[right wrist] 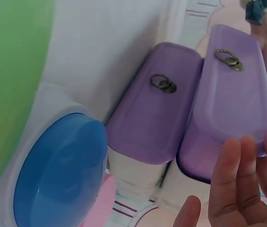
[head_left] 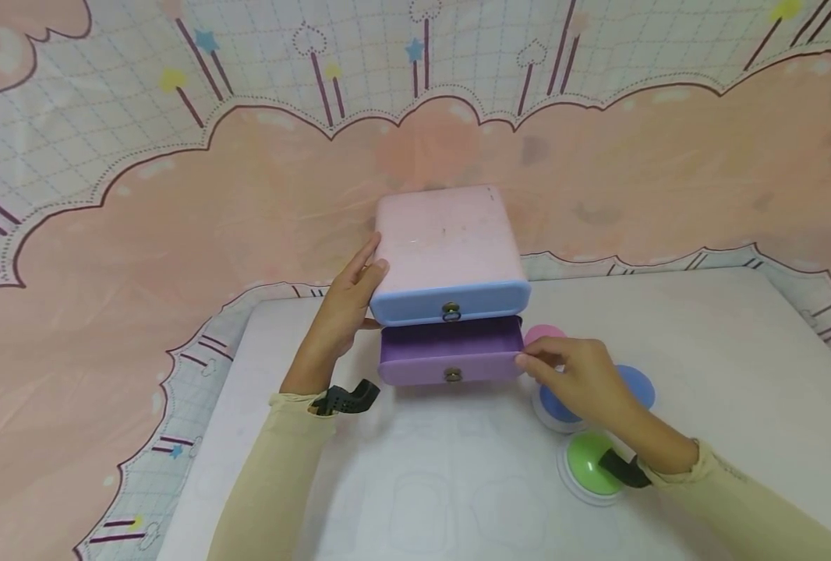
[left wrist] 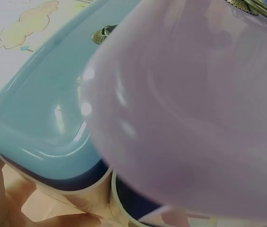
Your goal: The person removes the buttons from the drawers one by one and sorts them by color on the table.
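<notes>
A small chest of drawers (head_left: 447, 241) with a pink top stands at the back of the white table. Its blue top drawer (head_left: 486, 300) is closed, and the purple drawer (head_left: 415, 370) below it is pulled out, its visible inside bare. Another purple drawer (right wrist: 157, 109), lowest in the chest, is closed. Each front carries a brass ring pull (right wrist: 228, 59). My left hand (head_left: 341, 308) rests along the chest's left side, fingers extended. At the pulled-out drawer's right front corner, my right hand (head_left: 584, 382) pinches the edge between thumb and fingers.
Several round domes on white bases sit right of the chest: a green one (head_left: 591, 463), a blue one (head_left: 559, 405), another blue one (head_left: 636, 386) and a pink one (head_left: 545, 333). My right forearm passes over them. A patterned cloth (head_left: 247, 195) hangs behind the table (head_left: 724, 335).
</notes>
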Motion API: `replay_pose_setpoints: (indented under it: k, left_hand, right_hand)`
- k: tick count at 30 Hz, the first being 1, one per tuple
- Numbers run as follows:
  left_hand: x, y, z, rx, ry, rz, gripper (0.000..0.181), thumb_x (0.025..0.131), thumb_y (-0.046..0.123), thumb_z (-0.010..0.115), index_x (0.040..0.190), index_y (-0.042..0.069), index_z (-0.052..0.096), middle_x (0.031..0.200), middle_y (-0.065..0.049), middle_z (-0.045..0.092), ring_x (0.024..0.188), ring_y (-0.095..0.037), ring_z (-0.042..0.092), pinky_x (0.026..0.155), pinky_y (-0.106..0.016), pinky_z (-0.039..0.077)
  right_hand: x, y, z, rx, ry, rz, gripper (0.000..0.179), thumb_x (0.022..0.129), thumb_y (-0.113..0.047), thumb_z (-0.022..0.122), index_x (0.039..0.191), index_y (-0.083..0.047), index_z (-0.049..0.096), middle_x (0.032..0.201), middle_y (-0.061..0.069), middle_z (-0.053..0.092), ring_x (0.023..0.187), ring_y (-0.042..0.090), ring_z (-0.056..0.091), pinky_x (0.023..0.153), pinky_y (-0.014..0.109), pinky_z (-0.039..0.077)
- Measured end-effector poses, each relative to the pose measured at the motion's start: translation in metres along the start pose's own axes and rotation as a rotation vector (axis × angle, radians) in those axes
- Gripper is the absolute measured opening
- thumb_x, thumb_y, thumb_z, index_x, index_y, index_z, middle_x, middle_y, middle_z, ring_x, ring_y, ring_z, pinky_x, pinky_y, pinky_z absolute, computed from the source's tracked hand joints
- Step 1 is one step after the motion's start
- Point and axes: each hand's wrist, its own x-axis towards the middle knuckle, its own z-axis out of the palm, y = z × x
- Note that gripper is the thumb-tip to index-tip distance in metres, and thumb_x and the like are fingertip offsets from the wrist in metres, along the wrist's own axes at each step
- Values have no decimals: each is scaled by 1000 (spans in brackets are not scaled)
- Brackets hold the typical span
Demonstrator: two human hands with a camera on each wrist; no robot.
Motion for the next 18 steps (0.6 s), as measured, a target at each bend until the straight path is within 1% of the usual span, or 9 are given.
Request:
replay_pose_setpoints:
  k: [3, 5, 7, 9, 10, 12, 14, 16, 18]
  left_hand:
    - [1, 0, 1, -2, 2, 1, 54, 104, 48, 52, 153, 57, 30, 165, -11, 34, 123, -42, 59, 84, -67, 55]
    - [0, 0, 1, 1, 1, 2, 54, 104, 48, 51, 153, 57, 30, 165, -10, 33, 123, -43, 59, 85, -67, 55]
    - [0, 0, 1, 4, 0, 1, 54, 104, 48, 51, 153, 58, 30, 167, -9, 32, 124, -43, 59, 85, -67, 55]
    - [0, 0, 1, 7, -1, 0, 55, 104, 48, 51, 153, 58, 29, 167, -8, 30, 125, -43, 58, 85, -67, 55]
    - [0, 1, 1, 9, -1, -1, 55, 104, 48, 51, 154, 57, 29, 167, -8, 30, 125, -43, 58, 85, -68, 55]
    - [0, 1, 1, 12, 0, -2, 55, 104, 48, 51, 154, 57, 29, 168, -8, 30, 126, -43, 58, 85, -68, 54]
    - [0, 1, 0, 18, 2, -4, 55, 104, 48, 51, 154, 57, 29, 167, -8, 30, 126, -44, 57, 86, -68, 54]
    - [0, 1, 0, 20, 4, -6, 55, 104, 48, 51, 154, 58, 29, 167, -8, 30, 127, -44, 57, 86, -69, 54]
    - [0, 0, 0, 21, 6, -8, 55, 104, 48, 51, 153, 58, 29, 167, -8, 30, 127, -44, 57, 86, -69, 54]
  right_hand:
    - [-1, -2, -1, -5, 14, 34, 13, 95, -26, 75, 101, -15, 79, 85, -7, 77, 78, 9, 70, 68, 23, 56]
    - [-3, -6, -1, 0, 52, 44, 13, 93, -25, 77, 102, -16, 79, 86, -7, 77, 79, 10, 71, 69, 22, 56]
    - [-6, -10, -1, 10, 98, 37, 12, 91, -23, 79, 101, -16, 79, 86, -7, 77, 76, 8, 70, 67, 22, 56]
    - [-9, -16, 1, 29, 141, 7, 10, 89, -19, 81, 99, -17, 80, 85, -9, 77, 72, 6, 68, 64, 22, 56]
    - [-11, -19, 2, 55, 149, -11, 10, 88, -18, 82, 98, -16, 80, 84, -9, 77, 69, 5, 67, 63, 22, 57]
    - [-13, -26, 6, 101, 123, -15, 10, 88, -18, 82, 97, -16, 80, 80, -10, 75, 65, 3, 64, 59, 23, 56]
    - [-15, -31, 12, 159, 68, 2, 12, 89, -20, 81, 99, -14, 80, 78, -9, 75, 63, 3, 64, 57, 24, 55]
    - [-15, -35, 19, 213, -5, 42, 17, 90, -24, 80, 104, -13, 79, 78, -9, 75, 63, 3, 66, 56, 24, 54]
    - [-16, -39, 27, 273, -86, 101, 24, 91, -28, 78, 109, -12, 78, 80, -6, 75, 65, 8, 68, 55, 25, 53]
